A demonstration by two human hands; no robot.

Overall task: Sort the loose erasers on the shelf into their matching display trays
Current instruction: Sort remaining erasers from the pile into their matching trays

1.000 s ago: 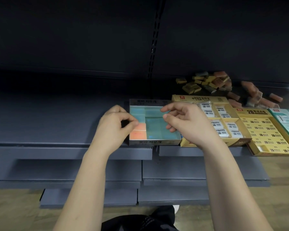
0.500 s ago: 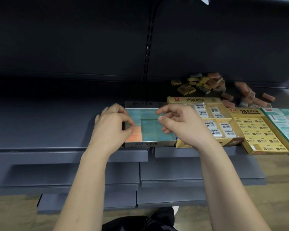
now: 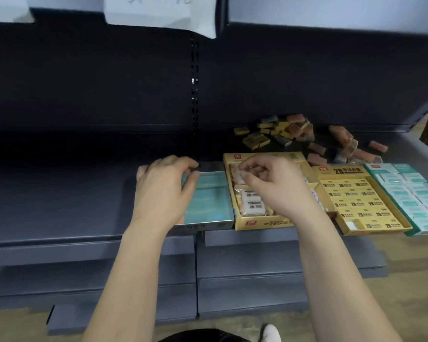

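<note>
Right hand (image 3: 269,186) shifted over yellow tray (image 3: 262,224), fingers curled, grasp unclear, left hand (image 3: 161,191) apparently gripping silver tray (image 3: 208,225)

Right hand (image 3: 269,183) moved off the silver tray (image 3: 208,201) to above the yellow tray (image 3: 262,224) of white erasers (image 3: 253,202), fingers curled, left hand (image 3: 163,188) slid to the silver tray's far left corner, covering the orange eraser, view tilted higher.

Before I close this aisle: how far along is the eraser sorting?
Done: the yellow cardboard tray of 2B erasers and the teal-and-white eraser tray look nearly full. In hand: the left hand touches the silver tray of teal erasers; the right hand hovers over the yellow tray of white wrapped erasers. Left: the loose yellow and reddish erasers piled behind.
</note>
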